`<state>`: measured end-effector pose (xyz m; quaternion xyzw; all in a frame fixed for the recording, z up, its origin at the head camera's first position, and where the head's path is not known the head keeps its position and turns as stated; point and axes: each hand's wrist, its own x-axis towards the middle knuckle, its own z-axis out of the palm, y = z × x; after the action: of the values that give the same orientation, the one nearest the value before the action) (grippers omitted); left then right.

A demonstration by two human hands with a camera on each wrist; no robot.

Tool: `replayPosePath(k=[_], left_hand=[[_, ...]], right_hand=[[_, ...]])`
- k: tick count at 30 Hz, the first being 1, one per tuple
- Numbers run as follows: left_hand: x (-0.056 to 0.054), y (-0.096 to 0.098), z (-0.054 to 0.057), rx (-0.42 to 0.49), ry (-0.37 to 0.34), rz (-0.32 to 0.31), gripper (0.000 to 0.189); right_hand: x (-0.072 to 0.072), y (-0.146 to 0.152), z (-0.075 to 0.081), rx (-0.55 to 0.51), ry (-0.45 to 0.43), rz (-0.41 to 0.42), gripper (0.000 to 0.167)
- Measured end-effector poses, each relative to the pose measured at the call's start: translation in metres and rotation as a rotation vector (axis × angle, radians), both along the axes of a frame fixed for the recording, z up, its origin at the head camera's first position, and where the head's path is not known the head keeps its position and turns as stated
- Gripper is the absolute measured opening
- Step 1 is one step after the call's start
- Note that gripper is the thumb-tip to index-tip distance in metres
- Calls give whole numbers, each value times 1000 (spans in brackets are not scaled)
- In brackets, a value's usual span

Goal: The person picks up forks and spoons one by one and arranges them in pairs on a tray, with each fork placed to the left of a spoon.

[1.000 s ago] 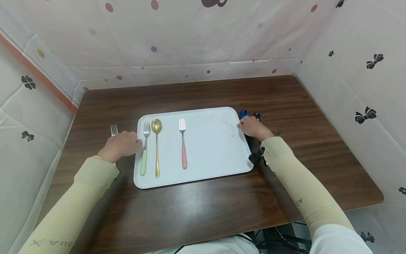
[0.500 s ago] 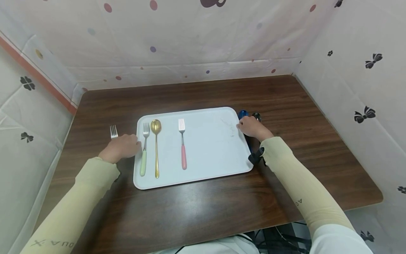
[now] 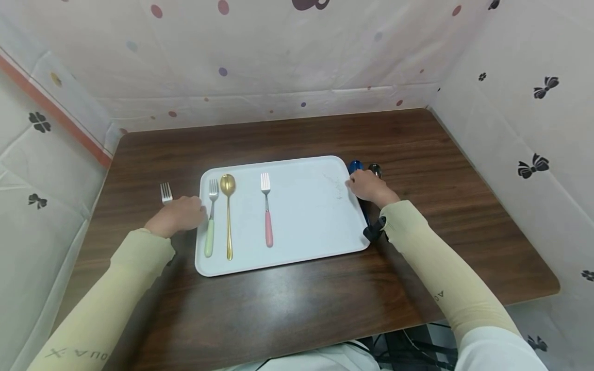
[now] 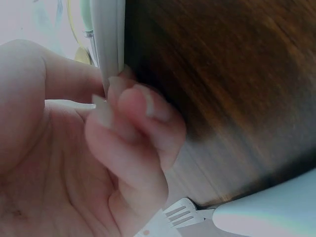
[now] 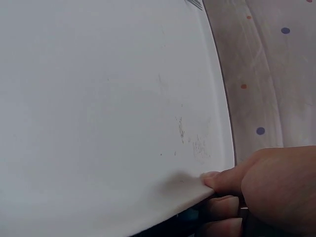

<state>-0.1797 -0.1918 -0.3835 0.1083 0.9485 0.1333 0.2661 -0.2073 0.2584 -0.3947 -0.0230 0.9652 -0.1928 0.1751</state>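
Two hands grip a white rectangular, round-cornered tray [image 3: 315,211] by its opposite short edges.
The tray lies between them above the brown wood-grain table [image 3: 287,309]; whether it touches the tabletop I cannot tell. The left hand [image 3: 177,215] pinches the left rim, fingers curled against it; the right hand [image 3: 368,186] pinches the right rim toward the far corner, thumb on top, fingers beneath. It looks like stiff, light plastic, best held mid-way along both short sides and kept level, since the green-handled fork [image 3: 210,229], gold metal spoon [image 3: 229,216] and pink-handled fork [image 3: 268,216] could slide on its smooth face.
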Motion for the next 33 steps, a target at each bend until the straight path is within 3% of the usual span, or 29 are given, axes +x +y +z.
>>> replayPosePath(k=[14, 23, 33], left_hand=[[-4, -1, -5, 32, -26, 19, 40], [-4, -1, -4, 38, -32, 23, 39], [-2, -1, -2, 49, -39, 38, 38]], right_hand=[[-5, 4, 10, 37, -46, 26, 32], [-2, 10, 16, 48, 17, 25, 33], [3, 23, 23, 51, 20, -12, 34]])
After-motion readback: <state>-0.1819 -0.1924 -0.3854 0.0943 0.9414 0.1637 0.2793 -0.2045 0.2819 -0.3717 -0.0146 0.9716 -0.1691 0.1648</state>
